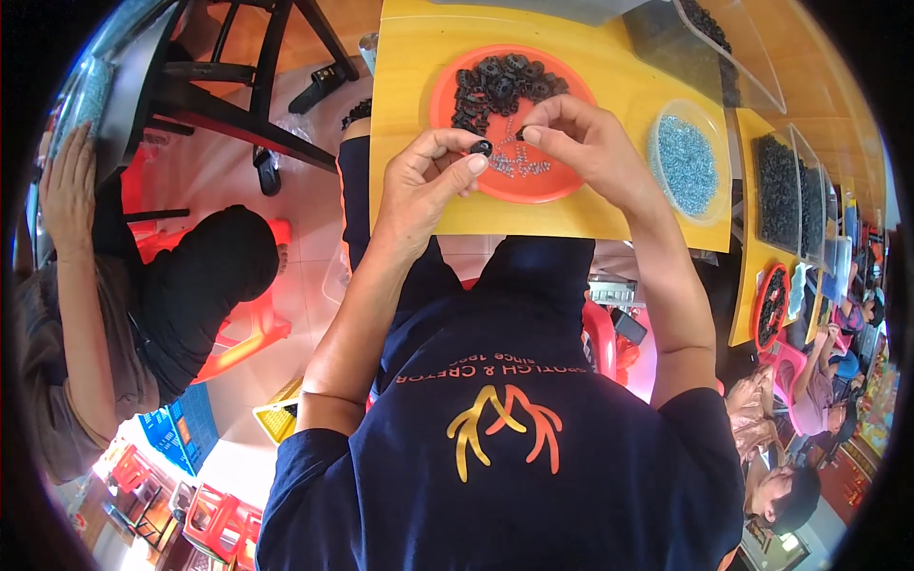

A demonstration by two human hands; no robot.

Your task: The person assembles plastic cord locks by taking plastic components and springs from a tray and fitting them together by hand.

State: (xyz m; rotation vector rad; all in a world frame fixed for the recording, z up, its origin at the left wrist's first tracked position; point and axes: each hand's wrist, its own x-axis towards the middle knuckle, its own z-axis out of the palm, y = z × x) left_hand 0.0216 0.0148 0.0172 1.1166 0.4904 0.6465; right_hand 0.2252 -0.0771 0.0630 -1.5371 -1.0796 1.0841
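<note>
My left hand (430,179) pinches a small black plastic piece (482,147) between thumb and fingertips. Opposite it, my right hand (583,141) has thumb and forefinger closed on another dark piece (521,134), mostly covered by the fingers. Both hands hover over a round orange-red plate (540,190). Black plastic parts (502,80) are heaped on its far side, and small silvery metal pieces, like tiny springs (519,166), lie loose on its near side. A clear round tub (684,164) full of similar silvery pieces stands to the right of my right hand.
The yellow table (409,57) ends just before my lap. Clear bins (788,195) of black parts stand right and far right. A co-worker's hand (69,195) rests at another table on the left. Several people sit along the right side, near another red plate (769,305).
</note>
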